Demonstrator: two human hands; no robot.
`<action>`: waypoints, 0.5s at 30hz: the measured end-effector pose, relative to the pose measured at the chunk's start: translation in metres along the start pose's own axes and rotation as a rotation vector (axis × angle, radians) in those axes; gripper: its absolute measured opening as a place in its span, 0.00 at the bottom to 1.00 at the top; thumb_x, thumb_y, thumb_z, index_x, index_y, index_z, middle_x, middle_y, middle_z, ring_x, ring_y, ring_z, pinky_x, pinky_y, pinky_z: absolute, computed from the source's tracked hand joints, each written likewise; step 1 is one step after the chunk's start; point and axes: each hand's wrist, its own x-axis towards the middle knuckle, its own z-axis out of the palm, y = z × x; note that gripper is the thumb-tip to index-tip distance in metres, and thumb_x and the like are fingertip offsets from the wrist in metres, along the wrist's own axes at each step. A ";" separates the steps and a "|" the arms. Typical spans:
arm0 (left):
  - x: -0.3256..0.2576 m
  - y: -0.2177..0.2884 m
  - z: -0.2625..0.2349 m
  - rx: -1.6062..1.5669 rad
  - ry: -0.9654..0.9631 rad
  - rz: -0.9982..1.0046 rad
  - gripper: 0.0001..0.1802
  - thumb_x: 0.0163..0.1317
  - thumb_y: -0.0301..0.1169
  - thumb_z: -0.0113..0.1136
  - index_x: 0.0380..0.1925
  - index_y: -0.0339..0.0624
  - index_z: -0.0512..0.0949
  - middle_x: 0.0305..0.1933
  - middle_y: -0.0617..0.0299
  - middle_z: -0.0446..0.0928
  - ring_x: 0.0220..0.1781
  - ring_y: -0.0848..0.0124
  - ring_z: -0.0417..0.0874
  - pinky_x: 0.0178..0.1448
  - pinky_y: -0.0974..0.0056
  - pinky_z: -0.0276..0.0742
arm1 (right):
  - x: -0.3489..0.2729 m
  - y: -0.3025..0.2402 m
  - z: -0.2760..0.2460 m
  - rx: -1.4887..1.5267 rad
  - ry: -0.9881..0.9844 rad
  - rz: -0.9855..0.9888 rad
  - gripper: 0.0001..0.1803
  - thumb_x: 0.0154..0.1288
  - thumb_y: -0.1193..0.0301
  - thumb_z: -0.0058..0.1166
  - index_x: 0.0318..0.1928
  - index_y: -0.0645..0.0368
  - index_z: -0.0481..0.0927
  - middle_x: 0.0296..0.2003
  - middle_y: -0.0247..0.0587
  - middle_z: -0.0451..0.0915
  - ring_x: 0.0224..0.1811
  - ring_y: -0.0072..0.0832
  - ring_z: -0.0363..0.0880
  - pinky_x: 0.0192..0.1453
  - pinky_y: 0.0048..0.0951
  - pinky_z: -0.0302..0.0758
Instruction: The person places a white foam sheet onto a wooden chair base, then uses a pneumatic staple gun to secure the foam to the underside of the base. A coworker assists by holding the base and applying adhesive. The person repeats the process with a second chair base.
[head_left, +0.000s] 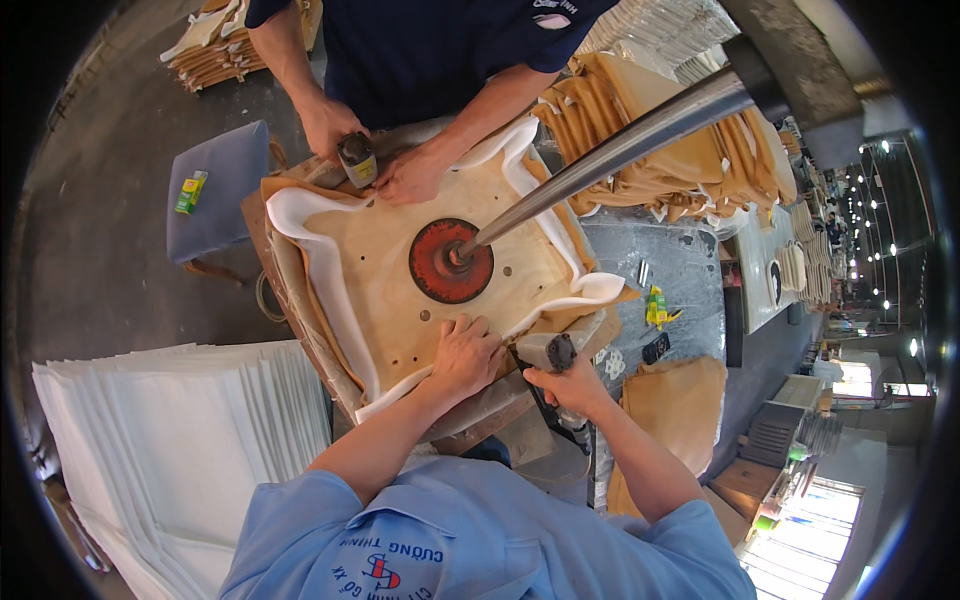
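Note:
A square plywood seat panel [385, 270] lies face down, its rim wrapped by white foam padding [322, 265] and a tan cover [275, 187]. A red round press plate [428, 262] on a steel rod [610, 150] bears on its middle. At the near edge, my left hand [468, 357] has its bent fingers pressed over the folded padding; its thumb is partly hidden. My right hand [572, 385] grips a staple gun [548, 350], nose at the near right edge of the panel. Across from me, a co-worker's hand [412, 177] presses the far edge, beside another staple gun [357, 160] in their other hand.
White foam sheets [190, 420] are stacked at the left. A blue-grey stool [215, 190] holds a green-yellow box [190, 192]. Tan covers [640, 150] are piled at the far right. On the plastic-covered table [690, 275] lie a yellow-green packet [657, 308] and more covers [675, 405].

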 end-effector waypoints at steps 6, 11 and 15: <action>0.000 0.002 0.003 0.006 0.002 -0.019 0.06 0.67 0.38 0.69 0.34 0.50 0.86 0.45 0.61 0.79 0.54 0.56 0.76 0.61 0.48 0.67 | 0.006 -0.004 0.014 -0.099 0.121 -0.005 0.17 0.68 0.63 0.76 0.44 0.64 0.87 0.25 0.33 0.84 0.20 0.21 0.80 0.26 0.30 0.75; -0.010 -0.009 -0.016 -0.051 0.040 -0.050 0.06 0.63 0.36 0.74 0.35 0.50 0.86 0.44 0.60 0.82 0.55 0.54 0.80 0.61 0.48 0.68 | 0.011 -0.001 0.006 -0.049 0.004 0.041 0.20 0.69 0.61 0.75 0.49 0.64 0.88 0.27 0.35 0.85 0.22 0.23 0.82 0.27 0.30 0.77; -0.020 -0.003 -0.024 -0.036 -0.013 -0.067 0.09 0.61 0.38 0.76 0.36 0.49 0.86 0.42 0.59 0.82 0.55 0.54 0.80 0.61 0.48 0.68 | -0.002 0.000 0.007 0.126 0.047 -0.070 0.14 0.69 0.66 0.76 0.44 0.64 0.86 0.24 0.32 0.82 0.20 0.20 0.78 0.25 0.28 0.73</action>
